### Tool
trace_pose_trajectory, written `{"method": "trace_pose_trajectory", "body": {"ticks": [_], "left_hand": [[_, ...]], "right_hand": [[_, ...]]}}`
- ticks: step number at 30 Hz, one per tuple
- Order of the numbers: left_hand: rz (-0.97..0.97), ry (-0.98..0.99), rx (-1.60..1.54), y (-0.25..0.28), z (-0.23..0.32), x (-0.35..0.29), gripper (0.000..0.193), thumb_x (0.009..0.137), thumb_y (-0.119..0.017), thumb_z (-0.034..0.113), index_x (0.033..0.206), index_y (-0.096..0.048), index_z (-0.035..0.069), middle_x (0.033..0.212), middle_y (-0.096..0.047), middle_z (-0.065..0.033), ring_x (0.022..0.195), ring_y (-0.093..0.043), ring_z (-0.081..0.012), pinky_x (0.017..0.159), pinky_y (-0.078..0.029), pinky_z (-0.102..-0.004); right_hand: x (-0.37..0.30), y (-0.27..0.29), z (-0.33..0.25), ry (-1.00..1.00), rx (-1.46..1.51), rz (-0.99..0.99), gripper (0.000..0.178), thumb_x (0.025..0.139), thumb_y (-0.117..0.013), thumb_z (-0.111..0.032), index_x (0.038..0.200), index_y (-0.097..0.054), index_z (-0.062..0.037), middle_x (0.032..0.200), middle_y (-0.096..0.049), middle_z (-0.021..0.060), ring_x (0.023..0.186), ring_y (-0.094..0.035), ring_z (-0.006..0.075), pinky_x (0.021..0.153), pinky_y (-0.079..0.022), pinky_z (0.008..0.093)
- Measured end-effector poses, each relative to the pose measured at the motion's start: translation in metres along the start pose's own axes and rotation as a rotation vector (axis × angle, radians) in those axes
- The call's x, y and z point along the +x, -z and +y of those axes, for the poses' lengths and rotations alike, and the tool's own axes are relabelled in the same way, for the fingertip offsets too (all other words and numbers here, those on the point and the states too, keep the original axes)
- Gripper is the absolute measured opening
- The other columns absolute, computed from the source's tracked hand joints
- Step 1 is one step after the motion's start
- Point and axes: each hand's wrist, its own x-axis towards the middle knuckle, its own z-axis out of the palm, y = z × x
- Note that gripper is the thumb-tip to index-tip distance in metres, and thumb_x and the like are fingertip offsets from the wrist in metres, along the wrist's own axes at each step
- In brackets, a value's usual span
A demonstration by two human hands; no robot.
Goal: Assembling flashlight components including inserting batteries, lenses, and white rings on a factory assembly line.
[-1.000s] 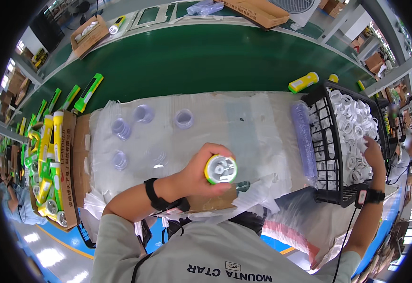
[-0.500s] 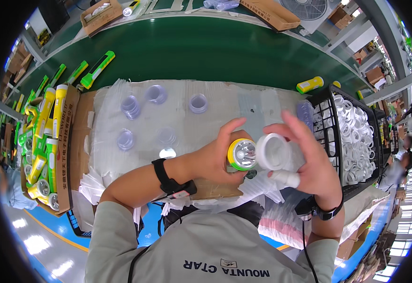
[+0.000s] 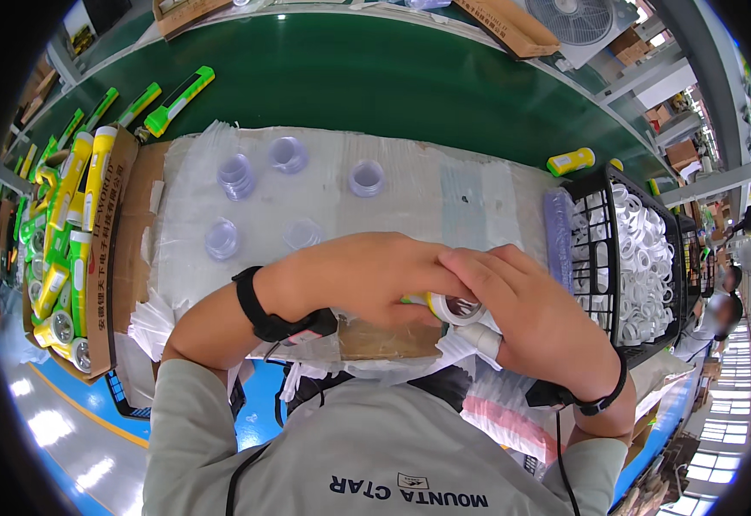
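Observation:
My left hand is wrapped around a yellow and green flashlight, mostly hidden by my fingers. A white ring sits at the flashlight's head, and my right hand grips it, with a white-wrapped thumb against its near side. The fingers of both hands overlap there, so I cannot tell how far on the ring is. Beyond my hands, several clear plastic cups stand on the covered work surface, some stacked.
At left, a cardboard box holds many flashlights, with more green ones behind it. A black crate of white rings stands at right, beside a clear cup stack. A yellow flashlight lies on the green table.
My hands have come together. The right hand has brought the white ring onto the flashlight's head, and its spread fingers have closed over it. The left hand has turned over the flashlight.

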Motion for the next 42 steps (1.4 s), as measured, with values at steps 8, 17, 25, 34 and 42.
{"method": "trace_pose_trajectory", "body": {"ticks": [8,17,25,34,42], "left_hand": [[0.042,0.054,0.104,-0.001,0.004,-0.002,0.035,0.076,-0.068,0.015,0.109,-0.059,0.015,0.103,-0.056,-0.0057,0.086,-0.06,-0.0283,0.069,-0.049,-0.0382],[-0.029,0.143,0.079,0.001,0.006,-0.002,0.035,0.079,-0.066,0.018,0.112,-0.056,0.015,0.104,-0.055,-0.0067,0.085,-0.06,-0.0288,0.068,-0.048,-0.0401],[-0.023,0.141,0.165,-0.001,0.008,-0.006,0.035,0.079,-0.065,0.018,0.111,-0.053,0.018,0.1,-0.057,-0.0075,0.081,-0.06,-0.0315,0.066,-0.048,-0.0416],[0.037,0.06,0.086,-0.002,-0.004,-0.008,0.028,0.081,-0.062,0.022,0.106,-0.05,0.017,0.087,-0.054,-0.0112,0.079,-0.059,-0.0329,0.063,-0.047,-0.0437],[0.017,0.056,0.073,-0.002,-0.002,-0.005,0.026,0.081,-0.062,0.018,0.104,-0.051,0.014,0.084,-0.057,-0.0117,0.079,-0.06,-0.0326,0.063,-0.046,-0.0437]], "right_hand": [[0.012,0.003,0.002,0.009,-0.26,0.044,0.038,0.073,-0.07,-0.028,0.095,-0.055,-0.001,0.07,-0.059,0.0059,0.067,-0.06,0.0239,0.06,-0.048,0.0341],[0.04,0.013,-0.017,-0.763,-0.338,-0.704,0.074,0.072,-0.069,-0.044,0.124,-0.043,0.0023,0.102,-0.053,0.0148,0.09,-0.056,0.0305,0.07,-0.047,0.0375],[0.025,0.007,-0.017,-0.531,-0.504,-0.397,0.072,0.065,-0.069,-0.062,0.103,-0.055,-0.002,0.069,-0.063,0.0104,0.063,-0.064,0.0273,0.055,-0.05,0.0363],[0.026,0.013,-0.014,-0.161,-0.261,-0.211,0.08,0.057,-0.08,-0.029,0.124,-0.044,-0.0015,0.116,-0.052,0.0188,0.1,-0.056,0.0339,0.076,-0.049,0.0395],[0.022,0.004,-0.001,-0.095,-0.396,-0.206,0.069,0.065,-0.074,-0.051,0.108,-0.051,-0.0025,0.08,-0.061,0.0105,0.068,-0.061,0.0278,0.06,-0.049,0.0354]]}}
